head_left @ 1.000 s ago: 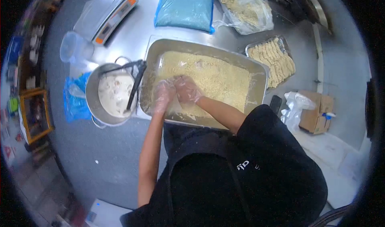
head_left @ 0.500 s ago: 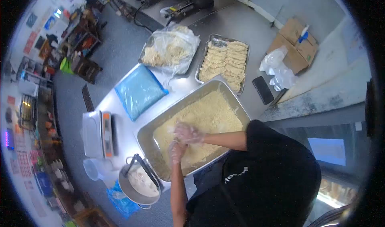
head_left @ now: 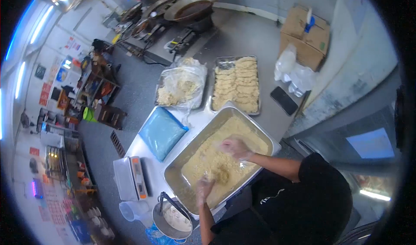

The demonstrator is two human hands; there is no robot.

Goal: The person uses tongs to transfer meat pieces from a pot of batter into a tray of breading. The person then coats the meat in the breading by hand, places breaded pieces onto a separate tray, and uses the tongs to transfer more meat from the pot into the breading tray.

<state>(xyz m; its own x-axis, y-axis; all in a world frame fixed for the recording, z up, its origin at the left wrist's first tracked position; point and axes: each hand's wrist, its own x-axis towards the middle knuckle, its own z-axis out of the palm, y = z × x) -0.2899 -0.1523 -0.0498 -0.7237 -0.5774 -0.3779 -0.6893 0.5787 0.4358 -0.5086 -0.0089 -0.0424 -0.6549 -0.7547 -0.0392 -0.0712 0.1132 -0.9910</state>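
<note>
A deep metal tray (head_left: 177, 172) holds pale yellow crumbs (head_left: 208, 158). Inside it, my left hand (head_left: 204, 189), in a clear glove, is low at the near-left side. Its fingers seem closed on the end of a crumb-coated piece (head_left: 222, 175), which is blurred; what lies under the coating is hidden. My right hand (head_left: 237, 148), also gloved, is lifted over the crumbs farther right, apart from the left. Its fingers look loosely apart, though motion smears them.
Behind the crumb tray are a tray of coated strips (head_left: 236, 82) and a plastic-covered tray (head_left: 182, 85). A blue bag (head_left: 162, 132), a scale (head_left: 131, 178) and a pot with tongs (head_left: 172, 221) stand left. A phone (head_left: 284, 101) and cardboard box (head_left: 305, 37) are right.
My hands were together over the crumbs. Now they are apart, the right one up and to the right, the left one low with the coated piece showing beside it. The camera view has shifted.
</note>
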